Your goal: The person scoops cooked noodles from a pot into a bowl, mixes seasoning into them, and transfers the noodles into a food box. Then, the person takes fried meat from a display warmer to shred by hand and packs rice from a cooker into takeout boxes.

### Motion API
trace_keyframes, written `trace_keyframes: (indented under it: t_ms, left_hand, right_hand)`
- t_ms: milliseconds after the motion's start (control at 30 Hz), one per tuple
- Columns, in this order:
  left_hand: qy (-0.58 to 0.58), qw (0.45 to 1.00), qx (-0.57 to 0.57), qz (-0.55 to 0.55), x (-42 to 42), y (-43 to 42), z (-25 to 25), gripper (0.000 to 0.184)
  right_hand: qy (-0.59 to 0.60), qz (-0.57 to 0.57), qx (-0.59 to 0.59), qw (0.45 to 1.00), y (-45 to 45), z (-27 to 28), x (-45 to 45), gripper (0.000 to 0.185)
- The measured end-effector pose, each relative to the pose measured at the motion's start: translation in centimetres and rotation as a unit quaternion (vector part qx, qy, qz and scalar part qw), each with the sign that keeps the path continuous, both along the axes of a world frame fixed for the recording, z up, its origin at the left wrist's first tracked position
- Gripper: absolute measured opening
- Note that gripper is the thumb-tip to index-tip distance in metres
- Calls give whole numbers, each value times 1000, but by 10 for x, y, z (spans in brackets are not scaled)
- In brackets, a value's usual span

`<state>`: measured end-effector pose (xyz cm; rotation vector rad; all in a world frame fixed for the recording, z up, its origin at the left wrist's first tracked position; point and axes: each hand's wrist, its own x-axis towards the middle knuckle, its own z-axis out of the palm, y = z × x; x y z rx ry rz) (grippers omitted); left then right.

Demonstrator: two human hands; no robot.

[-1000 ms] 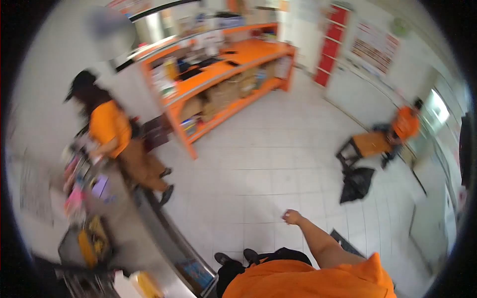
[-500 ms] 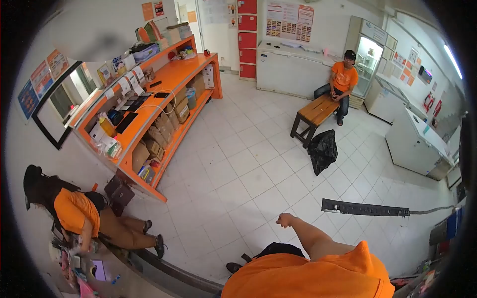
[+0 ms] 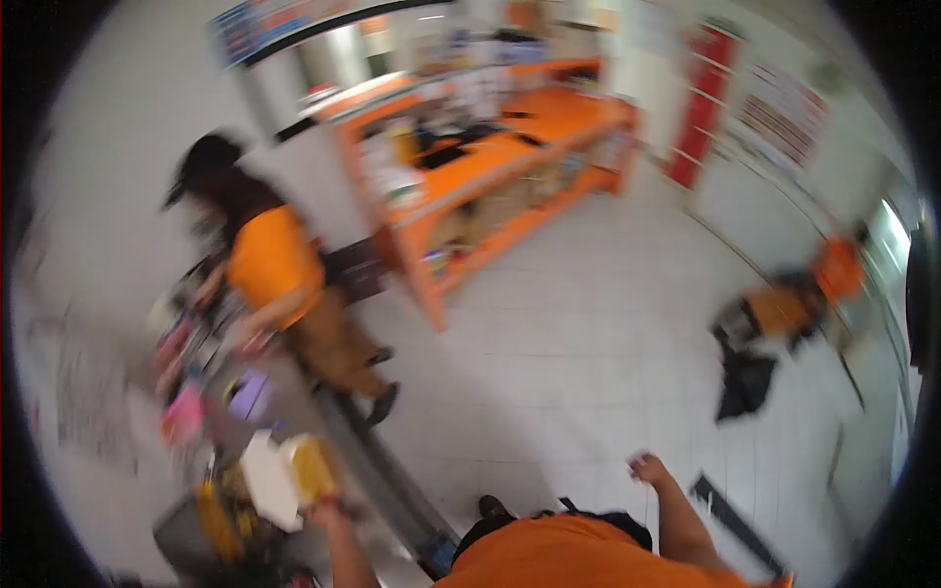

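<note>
My left hand [image 3: 325, 512] is at the near end of the grey counter [image 3: 294, 407], against a white open box-like thing [image 3: 270, 480] with a yellow part [image 3: 312, 468]. Blur hides whether its fingers grip that yellow part or only touch it. Out at my right side, my right hand [image 3: 645, 468] hangs over the floor, loosely curled, with nothing visible in it. Left of the white thing stands a dark container with yellow on it [image 3: 211, 519]. A lilac item [image 3: 251, 394] and a pink bag [image 3: 184, 416] lie farther along the counter.
A co-worker in an orange shirt [image 3: 274, 265] stands at the counter's far end, hands over cluttered items. Beyond is an orange shelf desk [image 3: 417, 230]. A seated person [image 3: 838, 269], a bench [image 3: 779, 312], a black bag [image 3: 747, 384] and a dark strip [image 3: 735, 524] are at right.
My view has swung left toward the counter and is blurred. My left hand has come into view beside the white thing. The co-worker at the counter is more upright, with both arms visible.
</note>
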<state>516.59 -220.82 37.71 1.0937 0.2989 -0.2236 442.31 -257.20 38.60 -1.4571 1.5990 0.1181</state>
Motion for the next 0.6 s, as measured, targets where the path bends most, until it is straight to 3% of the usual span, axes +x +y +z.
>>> trace_keyframes:
  t_ms: [33,67,100,133,167,200,233,267,333,400,500,600]
  left_hand:
    - [-37,994,73,68,-13,-25,27,24]
    - [20,977,109,184,-13,-41,32,30]
    - [5,976,160,145,-33,-51,49,29]
    - [-7,972,213,94,-51,-64,64,28]
    - [-30,978,196,72,-68,-77,68,25]
    - [-54,982,179,40,-89,-91,69,23]
    - [-74,975,206,-34,-112,-101,66,22]
    - [-94,962,232,-110,-136,-109,63,22]
    - [-58,952,173,-244,-184,-118,54,21]
    - [-22,901,258,-348,-226,-124,57,22]
    - [-28,873,277,-401,-276,-106,30,19]
    - [-80,863,326,-377,-310,-69,-5,17]
  right_hand:
    - [-47,-11,-87,995,0,-87,-41,32]
    - [-140,-124,-8,982,2,-104,-51,26]
    - [-137,-119,5,983,9,-68,-47,22]
    - [-48,-15,-59,997,10,-75,-57,35]
    - [-98,-178,111,973,12,-84,-64,32]
    - [-161,-278,217,922,4,-140,-110,32]
    - [-209,-156,165,951,31,-79,-106,26]
    - [-205,-149,161,954,35,-68,-100,26]
    - [-76,-162,192,965,43,-54,-98,41]
    - [-58,-158,198,966,39,-44,-97,42]
    - [-64,-145,194,968,20,-48,-93,43]
    - [-82,-94,193,973,-26,-70,-90,47]
